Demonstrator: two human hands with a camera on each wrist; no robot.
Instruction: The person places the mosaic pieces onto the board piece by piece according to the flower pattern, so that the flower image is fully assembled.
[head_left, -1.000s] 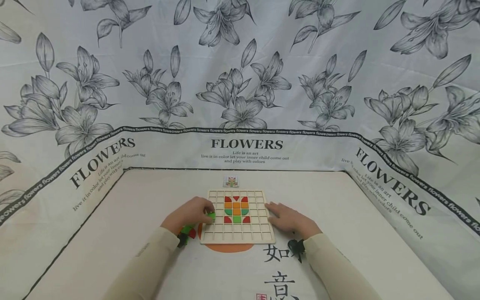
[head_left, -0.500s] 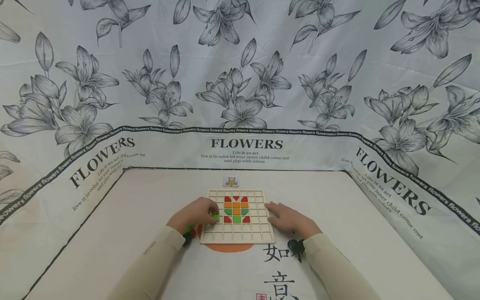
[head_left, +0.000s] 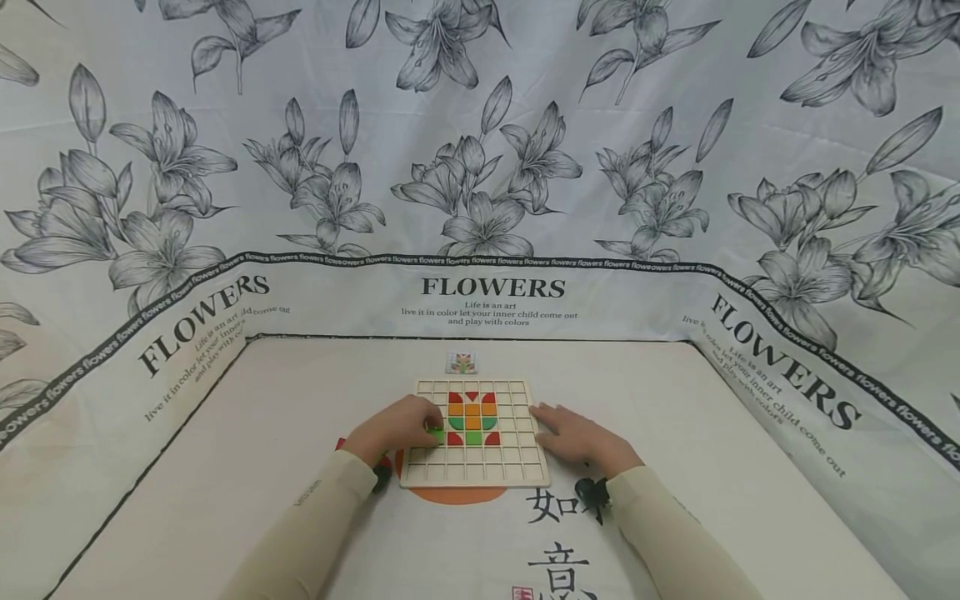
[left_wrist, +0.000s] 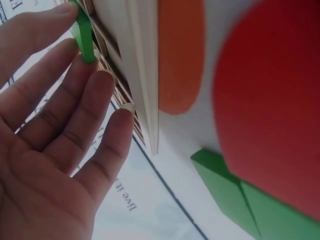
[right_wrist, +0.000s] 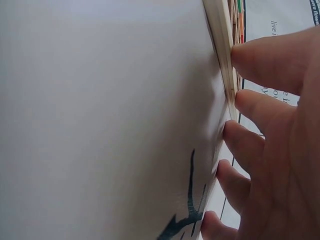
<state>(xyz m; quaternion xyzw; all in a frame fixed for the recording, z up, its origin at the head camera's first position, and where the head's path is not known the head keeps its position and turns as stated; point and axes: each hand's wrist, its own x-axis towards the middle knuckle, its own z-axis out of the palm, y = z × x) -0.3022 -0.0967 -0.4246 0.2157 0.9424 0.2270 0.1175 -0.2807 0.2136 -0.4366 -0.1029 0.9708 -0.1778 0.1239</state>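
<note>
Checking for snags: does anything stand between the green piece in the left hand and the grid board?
Nothing visible. The left hand holds the green piece over the board, just left of a red tile; the hand partly hides the spot beneath.

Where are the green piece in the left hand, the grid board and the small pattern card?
Green piece [left_wrist: 86,42], left wrist view: its exposed side.
Grid board [head_left: 476,475], head view: the bare row nearest the person.
Pattern card [head_left: 461,363], head view: middle of its printed face.

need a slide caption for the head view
Left hand pinches a green tile at a gridded board, right hand touching its edge.
</note>
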